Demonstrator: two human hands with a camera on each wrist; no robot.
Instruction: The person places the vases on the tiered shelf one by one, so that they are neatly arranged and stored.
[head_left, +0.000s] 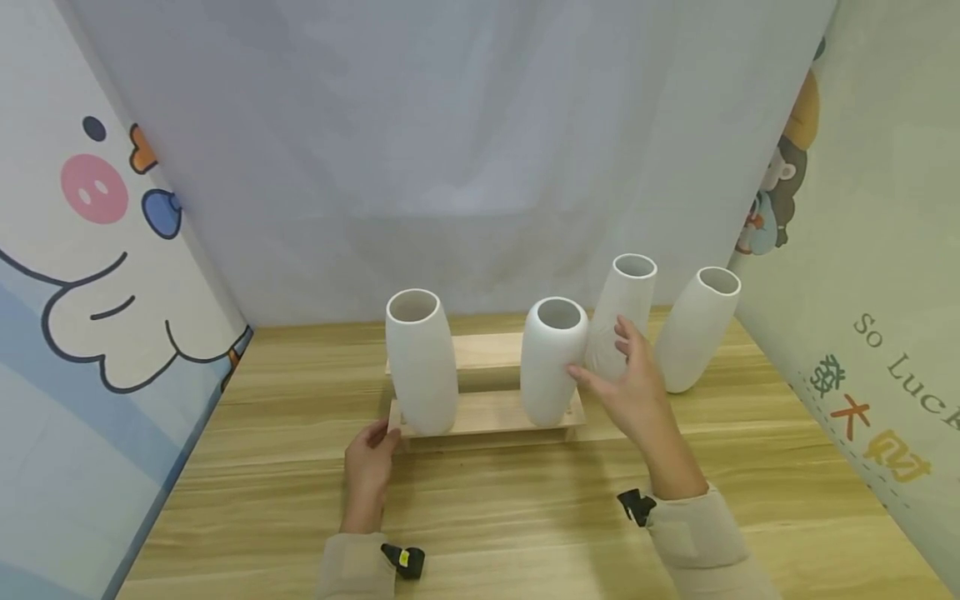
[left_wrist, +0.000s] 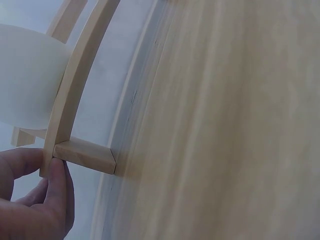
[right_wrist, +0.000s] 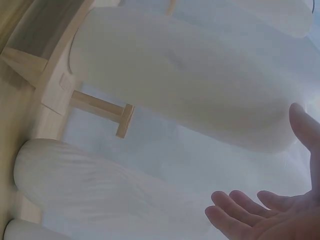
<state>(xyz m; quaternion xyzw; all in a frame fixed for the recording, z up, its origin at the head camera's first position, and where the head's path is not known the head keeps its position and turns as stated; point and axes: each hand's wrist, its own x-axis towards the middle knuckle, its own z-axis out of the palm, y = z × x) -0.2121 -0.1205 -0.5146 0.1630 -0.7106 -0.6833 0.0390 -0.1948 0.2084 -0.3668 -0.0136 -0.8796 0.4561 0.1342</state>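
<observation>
One table (head_left: pixel 510 508) bears one wooden stand (head_left: pixel 487 411) and four white vases (head_left: pixel 422 367): two on the stand, two to its right. One left hand (head_left: pixel 367 468) pinches the stand's left end; one right hand (head_left: pixel 632 390) spreads wide beside the stand's right vase.

the left grip (head_left: pixel 370 460) pinches low, thumb opposite the bent fingers. the right grip (head_left: pixel 636 390) is farther forward — thumb spread wide from the fingers, forearm (head_left: pixel 705 537) slanting inward.
</observation>
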